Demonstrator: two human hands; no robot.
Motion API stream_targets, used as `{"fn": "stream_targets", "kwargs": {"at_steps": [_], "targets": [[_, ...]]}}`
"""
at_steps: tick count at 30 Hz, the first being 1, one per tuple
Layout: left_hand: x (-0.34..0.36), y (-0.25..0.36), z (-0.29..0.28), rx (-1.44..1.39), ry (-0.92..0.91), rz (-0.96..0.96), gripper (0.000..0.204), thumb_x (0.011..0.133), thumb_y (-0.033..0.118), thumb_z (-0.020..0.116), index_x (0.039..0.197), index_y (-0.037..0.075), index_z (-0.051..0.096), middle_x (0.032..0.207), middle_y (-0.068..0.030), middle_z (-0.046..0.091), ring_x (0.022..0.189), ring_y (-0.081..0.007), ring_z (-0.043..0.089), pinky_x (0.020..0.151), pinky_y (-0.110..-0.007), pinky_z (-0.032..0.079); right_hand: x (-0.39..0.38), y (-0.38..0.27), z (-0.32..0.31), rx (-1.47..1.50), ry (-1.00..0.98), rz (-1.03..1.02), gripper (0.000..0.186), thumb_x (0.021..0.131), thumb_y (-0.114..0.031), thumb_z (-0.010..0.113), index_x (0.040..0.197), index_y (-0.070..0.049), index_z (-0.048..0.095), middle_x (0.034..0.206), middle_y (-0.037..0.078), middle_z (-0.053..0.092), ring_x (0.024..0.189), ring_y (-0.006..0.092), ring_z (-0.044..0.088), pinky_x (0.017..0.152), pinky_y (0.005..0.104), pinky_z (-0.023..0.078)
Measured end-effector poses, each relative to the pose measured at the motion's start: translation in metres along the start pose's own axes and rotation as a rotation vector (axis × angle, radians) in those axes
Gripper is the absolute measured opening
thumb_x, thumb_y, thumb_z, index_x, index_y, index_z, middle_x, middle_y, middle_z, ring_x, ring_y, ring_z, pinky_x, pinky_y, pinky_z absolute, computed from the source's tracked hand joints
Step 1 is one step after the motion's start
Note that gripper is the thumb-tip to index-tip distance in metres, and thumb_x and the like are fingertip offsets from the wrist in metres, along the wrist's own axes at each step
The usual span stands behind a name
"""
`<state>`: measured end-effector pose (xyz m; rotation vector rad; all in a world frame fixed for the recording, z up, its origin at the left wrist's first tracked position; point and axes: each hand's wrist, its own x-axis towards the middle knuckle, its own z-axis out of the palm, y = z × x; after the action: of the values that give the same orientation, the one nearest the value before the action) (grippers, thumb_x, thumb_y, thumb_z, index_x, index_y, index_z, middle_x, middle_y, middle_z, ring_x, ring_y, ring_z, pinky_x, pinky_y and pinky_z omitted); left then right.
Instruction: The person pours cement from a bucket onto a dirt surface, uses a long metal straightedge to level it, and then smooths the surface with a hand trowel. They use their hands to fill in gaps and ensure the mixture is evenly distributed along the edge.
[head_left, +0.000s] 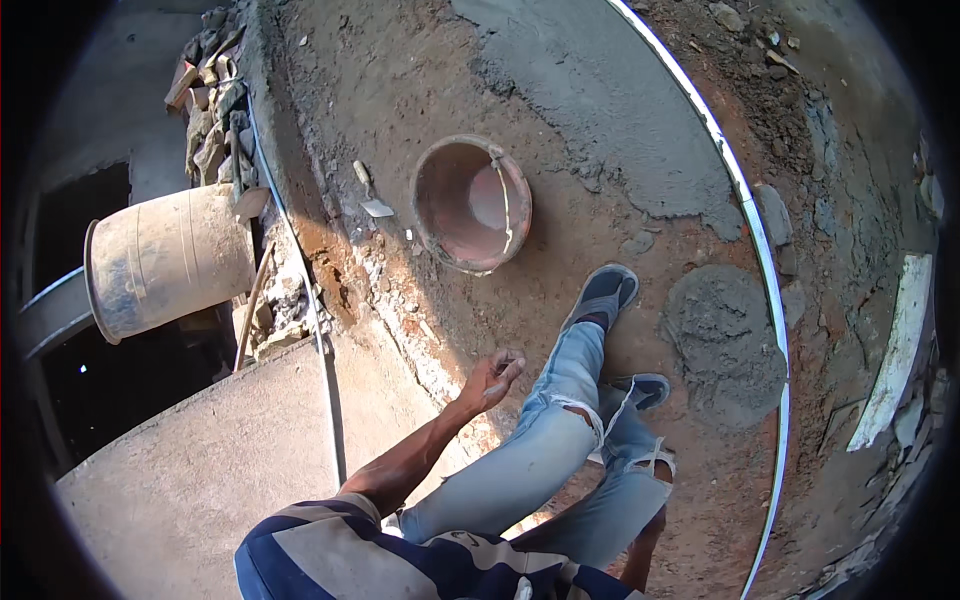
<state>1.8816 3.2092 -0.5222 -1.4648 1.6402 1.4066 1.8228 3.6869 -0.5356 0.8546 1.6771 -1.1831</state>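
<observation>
My left hand point(495, 379) hangs in the air left of my shins, its fingers curled in with nothing visible in them and grey smears on its skin. Of my right arm only the forearm point(645, 553) shows; my right leg hides the hand. Ahead of my left hand stands a round reddish-brown bucket point(437, 190), its inside coated and a thin handle lying across its opening. Left of the bucket, a trowel point(376, 207) with a pale handle lies on the ground. To the right of my shoes sits a round heap of wet grey mortar point(725, 340).
Smoothed grey mortar point(620, 110) covers the ground ahead, bordered by a long white strip point(745, 195). A dirty plastic drum point(165, 260) lies on its side at left, near piled rubble point(210, 150), a long thin pole point(300, 255) and a concrete slab point(240, 430). A whitish board point(897, 350) lies far right.
</observation>
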Motion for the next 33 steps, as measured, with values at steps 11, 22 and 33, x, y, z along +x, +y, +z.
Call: {"fn": "stream_targets", "kwargs": {"at_steps": [11, 22, 33], "targets": [[-0.177, -0.115, -0.174, -0.283, 0.076, -0.169, 0.045, 0.094, 0.038, 0.058, 0.067, 0.002, 0.062, 0.063, -0.0040, 0.061, 0.058, -0.0123, 0.058, 0.055, -0.027, 0.044, -0.189, -0.140, 0.073, -0.083, 0.149, 0.252, 0.058, 0.091, -0.047, 0.051, 0.129, -0.004, 0.051, 0.124, 0.014, 0.058, 0.116, 0.0283, 0.053, 0.097, 0.0409, 0.041], [0.257, -0.269, -0.432, -0.234, 0.597, -0.251, 0.036, 0.086, 0.039, 0.065, 0.092, 0.004, 0.065, 0.073, -0.0021, 0.059, 0.061, -0.0151, 0.058, 0.051, -0.032, 0.044, -0.221, -0.055, 0.295, -0.906, 0.283, -0.049, 0.066, 0.093, -0.042, 0.053, 0.136, 0.005, 0.038, 0.134, 0.030, 0.045, 0.126, 0.0431, 0.043, 0.104, 0.0451, 0.034], [0.433, -0.297, -0.509, -0.146, 0.693, -0.530, 0.050, 0.080, 0.050, 0.065, 0.100, 0.005, 0.071, 0.090, -0.0157, 0.070, 0.079, -0.0290, 0.067, 0.071, -0.040, 0.050, -0.201, 0.019, 0.357, -0.912, 0.370, 0.038, 0.056, 0.089, -0.037, 0.059, 0.125, 0.004, 0.047, 0.118, 0.031, 0.053, 0.108, 0.0458, 0.052, 0.094, 0.0490, 0.041]]}}
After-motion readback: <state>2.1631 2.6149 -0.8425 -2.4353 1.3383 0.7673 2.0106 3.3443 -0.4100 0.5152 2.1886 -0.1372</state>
